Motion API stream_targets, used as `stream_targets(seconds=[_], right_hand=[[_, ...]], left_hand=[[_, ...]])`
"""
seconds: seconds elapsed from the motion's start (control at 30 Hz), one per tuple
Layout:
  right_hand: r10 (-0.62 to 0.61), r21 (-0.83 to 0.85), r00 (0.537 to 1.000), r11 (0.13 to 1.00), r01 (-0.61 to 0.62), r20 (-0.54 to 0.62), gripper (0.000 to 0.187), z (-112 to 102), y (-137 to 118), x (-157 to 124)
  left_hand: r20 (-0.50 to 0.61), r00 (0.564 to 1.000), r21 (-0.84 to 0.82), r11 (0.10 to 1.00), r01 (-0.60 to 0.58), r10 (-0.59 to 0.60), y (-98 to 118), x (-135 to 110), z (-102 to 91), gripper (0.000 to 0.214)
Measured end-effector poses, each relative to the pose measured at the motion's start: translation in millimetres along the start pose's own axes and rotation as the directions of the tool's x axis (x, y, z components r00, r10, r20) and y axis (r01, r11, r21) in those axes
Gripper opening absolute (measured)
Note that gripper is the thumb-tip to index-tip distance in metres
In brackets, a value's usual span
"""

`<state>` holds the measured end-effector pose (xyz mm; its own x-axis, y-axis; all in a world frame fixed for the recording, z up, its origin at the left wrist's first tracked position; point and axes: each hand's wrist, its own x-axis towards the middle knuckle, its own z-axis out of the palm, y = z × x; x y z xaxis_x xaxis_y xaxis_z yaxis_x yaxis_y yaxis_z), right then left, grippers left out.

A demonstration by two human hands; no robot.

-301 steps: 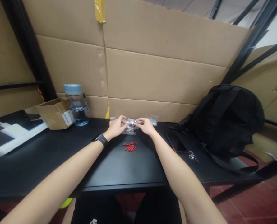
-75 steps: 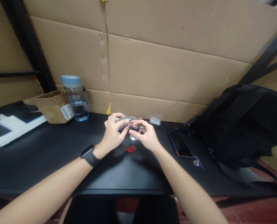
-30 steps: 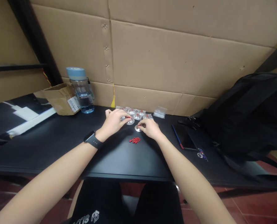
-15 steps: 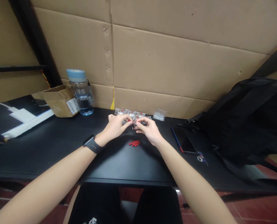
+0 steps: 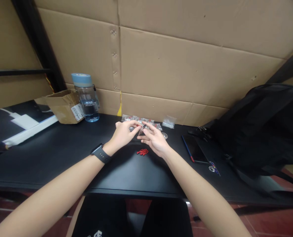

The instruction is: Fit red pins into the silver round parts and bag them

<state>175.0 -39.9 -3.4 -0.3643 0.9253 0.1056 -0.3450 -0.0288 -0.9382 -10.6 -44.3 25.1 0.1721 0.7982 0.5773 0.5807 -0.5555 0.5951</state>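
Observation:
Both hands meet over the middle of the black table. Between them is a small flat shiny disc (image 5: 141,130), tilted and partly hidden by fingers. My left hand (image 5: 123,132), a dark watch on its wrist, is closed in a pinch at the disc's left edge, where a bit of red shows. From the other side, my right hand (image 5: 155,137) is closed on the disc with thumb and fingertips, its lower fingers stretched out beneath. Just below the hands lies a bunch of red cord loops (image 5: 142,152). Another round silvery piece (image 5: 164,135) peeks out behind my right hand.
Several clear packets (image 5: 148,121) with red bits line the back of the table (image 5: 136,177), near another clear packet (image 5: 169,121). A water bottle (image 5: 87,98) and cardboard box (image 5: 63,107) stand left. Right are a phone (image 5: 195,148), pen (image 5: 187,148), keyring (image 5: 212,168) and black backpack (image 5: 264,131).
The disc has turned so more of its flat face shows. My right hand has shifted slightly left and its fingers have spread, uncovering the round silvery piece behind it.

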Motion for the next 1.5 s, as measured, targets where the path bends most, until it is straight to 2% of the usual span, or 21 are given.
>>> stream_targets(seconds=[0.17, 0.33, 0.43, 0.5, 0.57, 0.6, 0.67, 0.77, 0.8, 0.87, 1.03, 1.17, 1.23, 1.33, 1.5], right_hand=[[-0.014, 0.014, 1.0, 1.0, 0.014, -0.026, 0.051, 1.6, -2.7, -1.2], [-0.023, -0.052, 0.998, 0.998, 0.019, -0.065, 0.044, 0.1, -7.4, -1.2], [-0.048, -0.114, 0.998, 0.992, 0.044, -0.035, 0.048, -2.1, -8.7, -1.7], [-0.096, -0.213, 0.995, 0.973, 0.09, -0.018, 0.055, -5.1, -8.5, -2.0], [-0.135, -0.348, 0.991, 0.929, 0.128, 0.002, 0.058, -9.8, -8.1, -1.8], [-0.15, -0.424, 0.989, 0.895, 0.14, 0.011, 0.058, -12.7, -8.3, -1.7], [-0.186, -0.586, 0.982, 0.792, 0.172, 0.037, 0.06, -19.0, -9.9, -1.4], [-0.264, -0.795, 0.955, 0.547, 0.263, 0.134, 0.061, -27.9, -15.4, -2.2], [-0.277, -0.832, 0.946, 0.474, 0.29, 0.172, 0.059, -30.4, -17.8, -2.8], [-0.282, -0.866, 0.933, 0.382, 0.322, 0.223, 0.052, -34.4, -22.6, -4.5], [-0.225, -0.912, 0.947, 0.291, 0.289, 0.228, 0.05, -41.4, -33.1, -8.5], [-0.069, -0.939, 0.985, 0.296, 0.173, 0.16, 0.065, -48.0, -38.4, -10.6], [-0.035, -0.956, 0.992, 0.265, 0.129, 0.125, 0.065, -50.4, -37.8, -9.8], [-0.045, -0.971, 0.996, 0.221, 0.088, 0.08, 0.062, -50.4, -31.0, -3.5], [-0.123, -0.973, 0.992, 0.225, 0.059, 0.032, 0.062, -43.2, -15.1, 12.6]], left_hand=[[0.035, 0.999, 0.064, 0.998, -0.01, 0.007, -1.0, -0.5, 0.9, 0.016], [0.101, 0.995, 0.175, 0.984, -0.028, 0.01, 0.7, -1.2, -1.2, 0.019], [0.132, 0.99, 0.185, 0.981, -0.063, 0.038, -1.0, 1.3, -6.6, 0.022], [0.101, 0.995, 0.245, 0.968, -0.049, 0.025, -6.9, 4.4, -13.1, 0.025], [0.067, 0.997, 0.347, 0.938, 0.003, -0.028, -16.8, 7.6, -21.4, 0.029], [0.086, 0.995, 0.395, 0.919, 0.017, -0.055, -22.4, 9.0, -25.8, 0.032], [0.222, 0.969, 0.442, 0.897, 0.002, -0.112, -32.3, 10.7, -34.1, 0.037], [0.498, 0.855, 0.402, 0.912, -0.083, -0.142, -37.6, 9.6, -41.1, 0.037], [0.566, 0.814, 0.373, 0.921, -0.111, -0.131, -36.5, 8.4, -41.2, 0.036], [0.646, 0.758, 0.316, 0.935, -0.163, -0.086, -32.0, 4.9, -37.5, 0.036], [0.713, 0.701, 0.261, 0.922, -0.285, 0.016, -24.2, -5.3, -16.3, 0.043], [0.706, 0.706, 0.269, 0.905, -0.33, 0.047, -29.4, -9.7, -5.5, 0.044], [0.699, 0.711, 0.243, 0.91, -0.336, 0.076, -33.0, -10.4, -3.8, 0.042], [0.683, 0.724, 0.203, 0.924, -0.324, 0.104, -36.3, -10.0, -3.0, 0.041], [0.683, 0.718, 0.145, 0.94, -0.309, 0.131, -38.0, -5.9, -3.8, 0.043]])
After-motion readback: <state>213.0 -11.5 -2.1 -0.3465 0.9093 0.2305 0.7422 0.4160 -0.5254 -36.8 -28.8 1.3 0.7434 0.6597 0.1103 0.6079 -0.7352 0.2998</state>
